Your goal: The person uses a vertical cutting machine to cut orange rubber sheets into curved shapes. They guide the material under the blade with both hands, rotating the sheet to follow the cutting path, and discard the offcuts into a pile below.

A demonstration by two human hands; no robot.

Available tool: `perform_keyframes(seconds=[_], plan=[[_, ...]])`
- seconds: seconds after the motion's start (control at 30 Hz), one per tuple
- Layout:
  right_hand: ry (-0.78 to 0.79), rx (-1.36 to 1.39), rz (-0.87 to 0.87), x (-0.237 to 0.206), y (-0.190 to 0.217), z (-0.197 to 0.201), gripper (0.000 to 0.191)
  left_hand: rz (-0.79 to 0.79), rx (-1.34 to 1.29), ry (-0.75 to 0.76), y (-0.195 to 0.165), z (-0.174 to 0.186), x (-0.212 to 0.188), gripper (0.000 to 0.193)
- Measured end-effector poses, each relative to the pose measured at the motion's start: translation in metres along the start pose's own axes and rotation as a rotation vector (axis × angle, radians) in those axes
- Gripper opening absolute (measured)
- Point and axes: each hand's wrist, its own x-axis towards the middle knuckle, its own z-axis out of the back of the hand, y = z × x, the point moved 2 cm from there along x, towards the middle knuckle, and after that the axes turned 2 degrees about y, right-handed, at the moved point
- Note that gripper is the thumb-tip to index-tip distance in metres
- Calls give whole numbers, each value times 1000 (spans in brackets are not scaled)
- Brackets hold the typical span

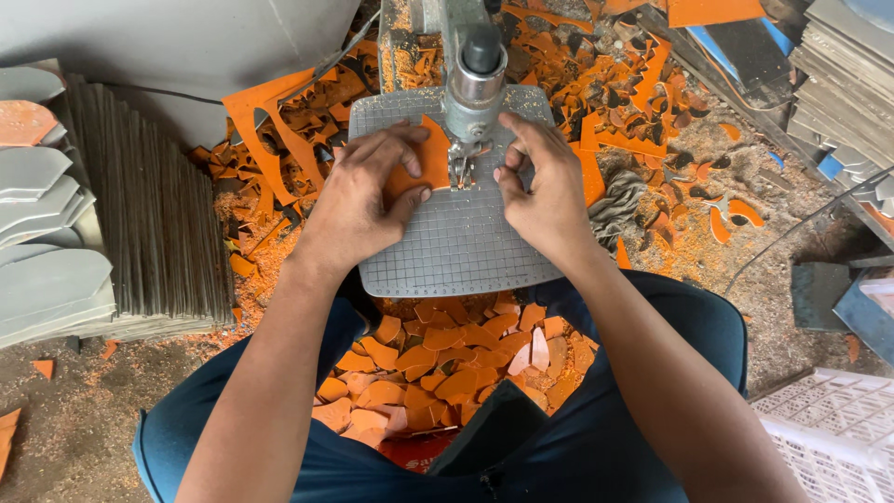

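Observation:
My left hand (365, 191) presses a small orange sheet piece (430, 160) flat on the grey gridded saw table (456, 242), pinching it between thumb and fingers. The piece lies against the thin blade under the metal saw head (475, 79). My right hand (545, 186) rests on the table just right of the blade, fingers curled toward the piece's edge; whether it touches the piece is hidden by the saw head.
Cut orange pieces (447, 368) pile between my knees below the table. Orange offcuts and sawdust (643, 102) cover the floor behind the saw. Grey stacked sheets (140, 205) stand at left, more stacked boards (843, 84) at right, a white plastic crate (829, 433) at lower right.

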Motion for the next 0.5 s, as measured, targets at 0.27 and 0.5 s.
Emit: perform_keyframes(seconds=[0.27, 0.5], plan=[[-41, -55, 41, -1, 5, 2, 63, 9, 123, -186, 5, 3, 7, 18], [2, 83, 1, 0, -5, 0, 81, 114, 162, -182, 7, -3, -7, 18]])
